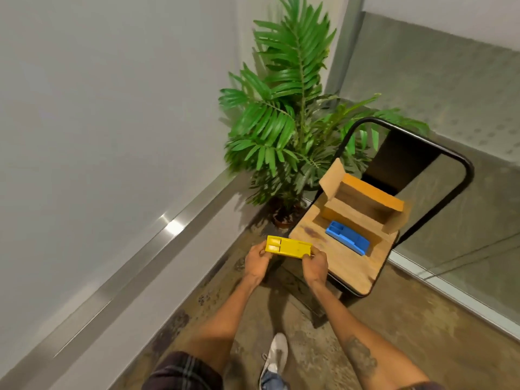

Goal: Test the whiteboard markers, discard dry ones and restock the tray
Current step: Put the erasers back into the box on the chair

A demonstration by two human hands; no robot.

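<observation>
A yellow plastic tray (289, 247) with two small compartments at its left end is held in the air between both hands. My left hand (256, 261) grips its left end and my right hand (315, 265) grips its right end. A blue tray (347, 237) of the same shape lies on the wooden seat of a chair (349, 266) to the right. Behind it on the seat stands an open cardboard box (363, 198). No markers are visible. The whiteboard (92, 114) fills the left side, with its metal ledge (157, 243) along the lower edge.
A potted palm (289, 128) stands in the corner beyond the hands. The chair has a black metal frame (461, 170). A frosted glass wall (455, 88) runs along the right. The floor is worn concrete; my white shoe (277, 354) shows below.
</observation>
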